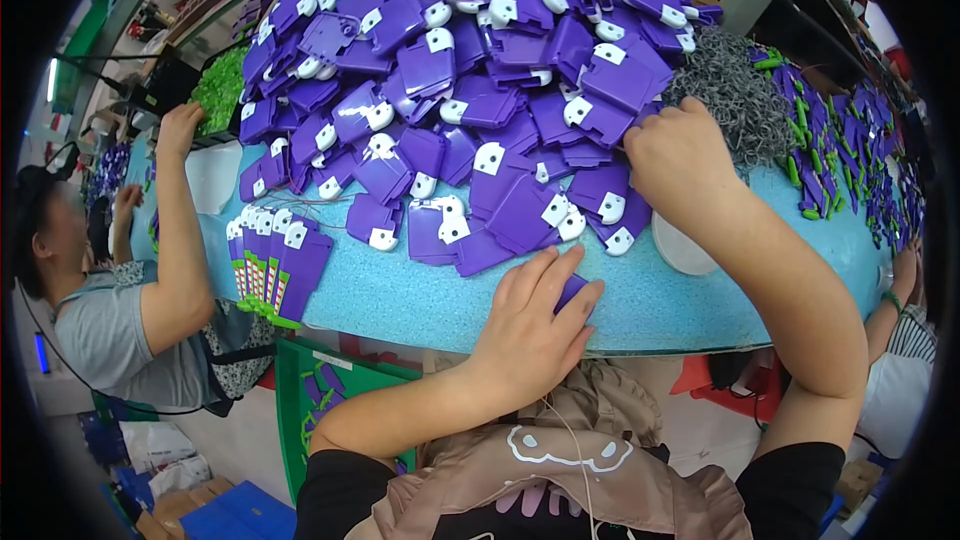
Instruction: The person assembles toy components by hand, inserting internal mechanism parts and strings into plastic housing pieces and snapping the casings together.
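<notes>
Near the table's front edge, my left hand is closed around a purple plastic piece, which shows between the fingers and thumb. The hand covers most of that piece. My right hand has its fingers curled, at the right side of a large heap of flat purple plastic casings with white ends. Its fingertips are mostly hidden, so I cannot make out what they hold. Just beyond that hand lies a pile of small grey curled parts.
Purple casings with green ends lie fanned at the left front. A round whitish dish sits below my right forearm. Purple and green pieces are heaped at right. A co-worker reaches toward green parts; a green crate stands below.
</notes>
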`<state>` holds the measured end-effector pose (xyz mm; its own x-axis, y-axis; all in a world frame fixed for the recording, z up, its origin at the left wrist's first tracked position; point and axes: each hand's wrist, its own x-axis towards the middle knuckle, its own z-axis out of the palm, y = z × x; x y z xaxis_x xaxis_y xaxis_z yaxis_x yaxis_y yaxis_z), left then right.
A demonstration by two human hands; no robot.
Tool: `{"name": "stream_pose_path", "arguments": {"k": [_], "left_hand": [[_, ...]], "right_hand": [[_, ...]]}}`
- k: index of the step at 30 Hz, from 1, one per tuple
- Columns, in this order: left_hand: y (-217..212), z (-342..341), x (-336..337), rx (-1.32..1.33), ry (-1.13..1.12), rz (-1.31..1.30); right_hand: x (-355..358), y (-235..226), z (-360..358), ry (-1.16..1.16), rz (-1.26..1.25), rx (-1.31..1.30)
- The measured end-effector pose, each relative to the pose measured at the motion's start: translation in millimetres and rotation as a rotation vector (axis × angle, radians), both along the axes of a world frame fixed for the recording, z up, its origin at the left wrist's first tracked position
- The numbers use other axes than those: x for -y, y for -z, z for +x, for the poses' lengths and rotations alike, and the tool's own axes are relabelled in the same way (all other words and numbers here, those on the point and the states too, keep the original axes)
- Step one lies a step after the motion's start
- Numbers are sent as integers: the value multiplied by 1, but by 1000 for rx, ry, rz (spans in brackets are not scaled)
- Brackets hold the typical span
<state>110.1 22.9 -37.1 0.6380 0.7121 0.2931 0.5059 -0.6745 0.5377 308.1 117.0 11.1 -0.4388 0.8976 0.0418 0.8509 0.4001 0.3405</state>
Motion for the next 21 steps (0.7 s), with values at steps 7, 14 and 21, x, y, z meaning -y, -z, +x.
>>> {"name": "stream_pose_path", "arguments": {"k": [7,14,21], "left_hand": [[2,-10,-2,-29,-25,-14],[-13,-9,37,1023,183,-1209],[-4,-21,23,1086,-17,-1479]], "right_hand": [[22,-28,-4,-52,162,-371],[126,-9,-42,-269,133,-745],[129,9,45,178,310,-848]]}}
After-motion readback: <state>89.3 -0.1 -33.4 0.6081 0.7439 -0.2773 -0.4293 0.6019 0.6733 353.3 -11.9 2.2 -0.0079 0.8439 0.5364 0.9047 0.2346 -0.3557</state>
